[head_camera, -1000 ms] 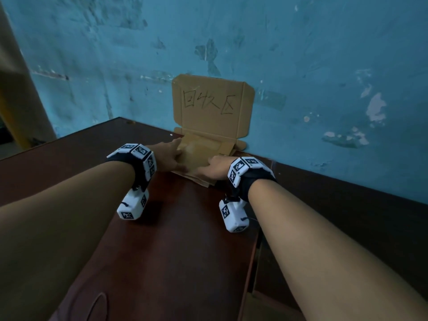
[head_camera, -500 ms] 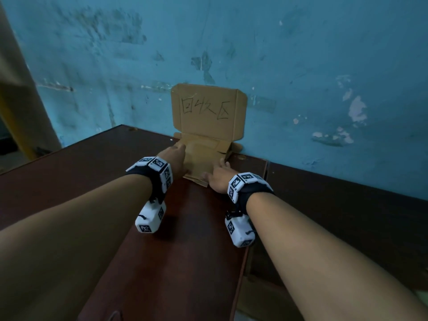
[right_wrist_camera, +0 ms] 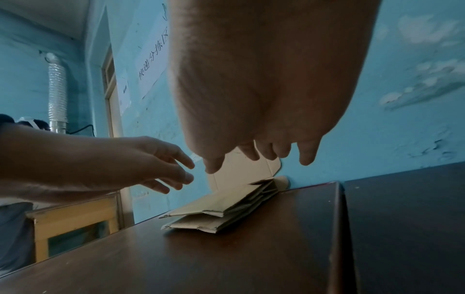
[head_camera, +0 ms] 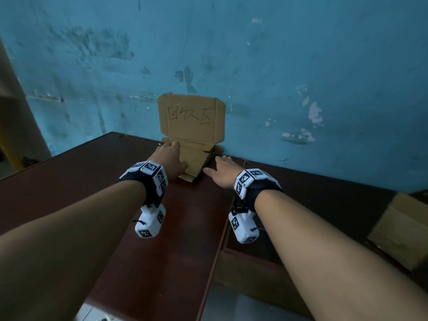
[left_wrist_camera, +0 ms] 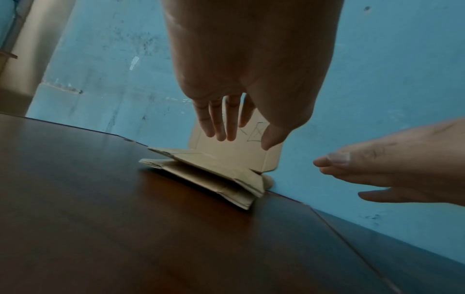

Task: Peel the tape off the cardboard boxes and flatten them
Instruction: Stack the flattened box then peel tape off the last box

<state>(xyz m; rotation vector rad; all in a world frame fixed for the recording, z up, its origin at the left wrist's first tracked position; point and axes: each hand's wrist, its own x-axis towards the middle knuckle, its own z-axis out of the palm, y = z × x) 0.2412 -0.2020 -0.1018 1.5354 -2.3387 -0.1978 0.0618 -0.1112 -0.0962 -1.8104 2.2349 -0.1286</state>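
Note:
A small stack of flattened cardboard boxes [head_camera: 193,162] [left_wrist_camera: 214,175] [right_wrist_camera: 221,210] lies on the dark wooden table [head_camera: 162,228] against the blue wall. Behind it an unfolded cardboard sheet [head_camera: 192,118] with handwritten characters leans upright on the wall. My left hand [head_camera: 170,156] [left_wrist_camera: 234,123] hovers just above the stack's left part, fingers straight and apart, holding nothing. My right hand [head_camera: 220,169] [right_wrist_camera: 261,157] is beside the stack's right edge, fingers spread, lifted off the cardboard. No tape shows.
A second dark table [head_camera: 324,205] adjoins on the right, a narrow gap between them. A closed cardboard box [head_camera: 403,230] sits at the far right. The right wrist view shows a yellow wooden frame [right_wrist_camera: 75,220] beyond the table's left edge and a person [right_wrist_camera: 15,228] there.
Both hands rested on the flattened stack earlier; now they have lifted off it, the right one drawing away to the stack's right side. The stack stays in place by the wall.

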